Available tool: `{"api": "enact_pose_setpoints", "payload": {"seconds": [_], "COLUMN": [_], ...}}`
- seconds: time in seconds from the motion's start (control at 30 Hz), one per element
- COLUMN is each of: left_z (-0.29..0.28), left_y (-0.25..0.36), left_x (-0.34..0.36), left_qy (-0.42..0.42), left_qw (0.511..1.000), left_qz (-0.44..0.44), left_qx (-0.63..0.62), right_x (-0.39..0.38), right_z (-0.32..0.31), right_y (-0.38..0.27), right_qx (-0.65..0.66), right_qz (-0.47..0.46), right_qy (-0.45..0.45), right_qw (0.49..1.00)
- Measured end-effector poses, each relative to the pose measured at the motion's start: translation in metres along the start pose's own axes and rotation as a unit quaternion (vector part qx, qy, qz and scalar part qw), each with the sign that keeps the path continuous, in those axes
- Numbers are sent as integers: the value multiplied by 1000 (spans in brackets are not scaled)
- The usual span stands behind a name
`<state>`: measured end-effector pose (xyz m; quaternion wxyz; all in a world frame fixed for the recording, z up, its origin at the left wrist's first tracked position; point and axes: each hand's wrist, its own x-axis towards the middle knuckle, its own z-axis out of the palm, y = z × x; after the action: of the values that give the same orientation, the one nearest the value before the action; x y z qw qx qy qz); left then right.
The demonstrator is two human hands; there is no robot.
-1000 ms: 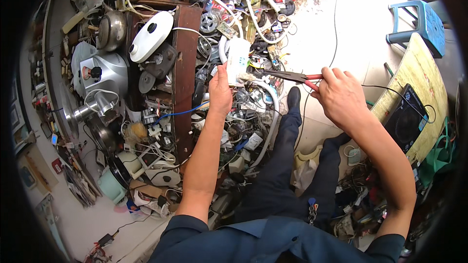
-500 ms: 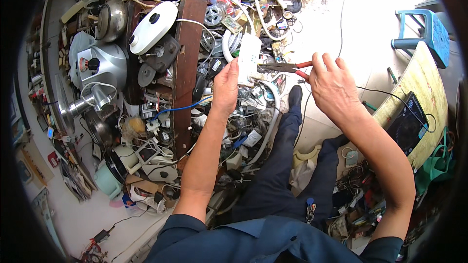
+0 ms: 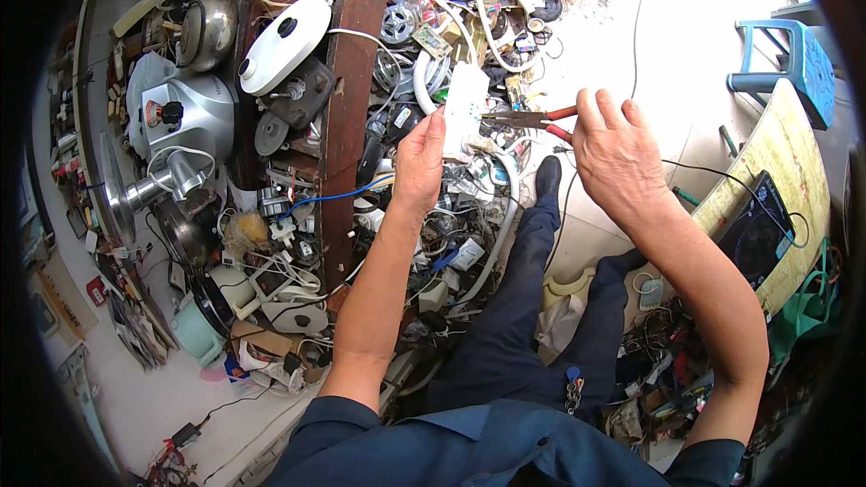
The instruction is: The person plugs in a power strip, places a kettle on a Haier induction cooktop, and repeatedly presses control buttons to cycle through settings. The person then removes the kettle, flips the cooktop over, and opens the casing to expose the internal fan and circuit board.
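My left hand point(image 3: 420, 164) grips the near end of a flat, white, elongated plastic piece point(image 3: 465, 101), thumb uppermost. It is overexposed, so its exact kind is hard to make out; small openings or marks show along its middle. My right hand point(image 3: 621, 153) is closed round the red handles of a pair of long-nose pliers point(image 3: 532, 119). Their dark jaws point left and reach the right edge of the white piece. I cannot tell whether the jaws pinch anything there.
Below my hands spreads a heap of cables, hoses and parts point(image 3: 451, 234). A brown wooden board point(image 3: 347, 126) stands at its left, with a silver kitchen machine point(image 3: 194, 122) beyond. At the right are a blue stool point(image 3: 794, 63) and a wooden board point(image 3: 798, 207) bearing a black induction cooker point(image 3: 762, 225).
The white piece has shifted and turned slightly to the right in my left hand. My right hand and the pliers have moved only a little, the jaws still at its edge.
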<state>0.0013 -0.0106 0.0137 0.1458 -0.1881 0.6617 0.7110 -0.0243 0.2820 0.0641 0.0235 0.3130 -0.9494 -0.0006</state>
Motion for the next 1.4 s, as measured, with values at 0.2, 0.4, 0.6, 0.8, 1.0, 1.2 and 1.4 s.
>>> {"api": "enact_pose_setpoints", "payload": {"seconds": [0.2,0.4,0.6,0.8,1.0,1.2,1.4], "left_z": [4,6,7,5,7,6,4], "left_y": [4,6,9,7,13,17,24], "left_x": [-1,-1,-3,-2,-1,1,5], "left_qy": [-2,-14,-23,-24,-21,-23,-68], "left_qw": [1000,1000,999,998,998,994,988], "left_qz": [-18,-12,-22,-32,-48,-89,-128], "left_qx": [-12,-22,-33,-40,-43,-52,-55], "right_x": [-1,-2,-3,-4,-4,-4,-6], "right_z": [1,3,3,1,2,5,13], "right_y": [1,2,3,4,6,9,12], "right_qx": [2,12,14,1,4,28,47], "right_qz": [-3,-4,-5,-12,-19,-35,-46], "right_qy": [3,10,21,33,51,53,66], "right_qw": [1000,1000,1000,999,999,998,996]}}
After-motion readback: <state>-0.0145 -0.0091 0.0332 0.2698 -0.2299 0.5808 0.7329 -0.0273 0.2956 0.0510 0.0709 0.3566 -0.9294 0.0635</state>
